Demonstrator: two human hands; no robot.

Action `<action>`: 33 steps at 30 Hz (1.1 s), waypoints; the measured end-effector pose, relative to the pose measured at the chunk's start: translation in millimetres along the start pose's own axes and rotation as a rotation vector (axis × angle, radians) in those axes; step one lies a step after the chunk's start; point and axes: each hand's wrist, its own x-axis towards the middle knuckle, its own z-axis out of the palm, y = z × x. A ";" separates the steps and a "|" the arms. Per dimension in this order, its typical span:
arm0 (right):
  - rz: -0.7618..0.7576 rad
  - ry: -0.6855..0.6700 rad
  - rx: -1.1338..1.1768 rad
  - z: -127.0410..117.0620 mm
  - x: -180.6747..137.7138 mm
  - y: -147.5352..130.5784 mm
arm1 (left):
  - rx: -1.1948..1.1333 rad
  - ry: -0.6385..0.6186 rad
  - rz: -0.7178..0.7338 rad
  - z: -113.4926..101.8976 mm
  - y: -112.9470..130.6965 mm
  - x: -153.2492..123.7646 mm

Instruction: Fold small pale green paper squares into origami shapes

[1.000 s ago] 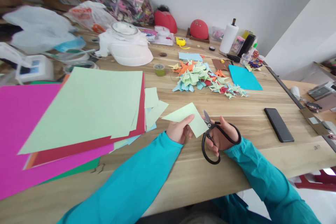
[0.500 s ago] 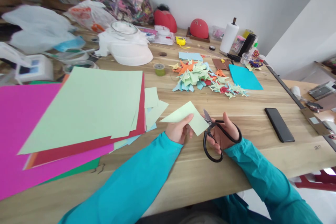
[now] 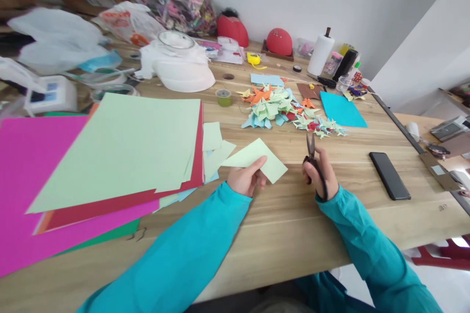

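Observation:
My left hand (image 3: 245, 179) pinches a pale green paper rectangle (image 3: 257, 159) just above the wooden table (image 3: 279, 234). My right hand (image 3: 318, 176) is closed round the black scissors (image 3: 312, 154), blades together and pointing away from me, a little to the right of the paper and apart from it. Both arms wear teal sleeves. To the left lies a stack of large coloured sheets (image 3: 117, 151), pale green on top, with red and magenta below. A pile of small folded paper cranes (image 3: 284, 110) sits beyond my hands.
A black phone (image 3: 389, 182) lies at the right. A teal sheet (image 3: 341, 108), a paper towel roll (image 3: 320, 54), red round objects (image 3: 279, 41), a white bowl (image 3: 179, 71), a small green tape roll (image 3: 223, 97) and plastic bags crowd the far side. The table's right edge runs near the phone.
My right hand has swung the scissors away from the paper's edge to the right; the blades now point away from me. The left hand still holds the paper, slightly lifted.

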 end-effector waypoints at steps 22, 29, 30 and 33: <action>0.222 0.472 -1.284 -30.4 23.8 34.6 | 0.096 -0.203 -0.162 -13.5 1.8 7.2; 0.274 0.472 -1.279 -32.9 28.8 39.2 | 0.084 -0.233 -0.156 -14.5 -2.6 10.4; 0.217 0.492 -1.255 -32.7 28.7 39.2 | 0.088 -0.232 -0.156 -14.3 -3.2 10.7; -0.103 0.491 -1.068 -25.6 25.3 34.7 | 0.106 -0.222 -0.154 -11.7 -4.1 10.0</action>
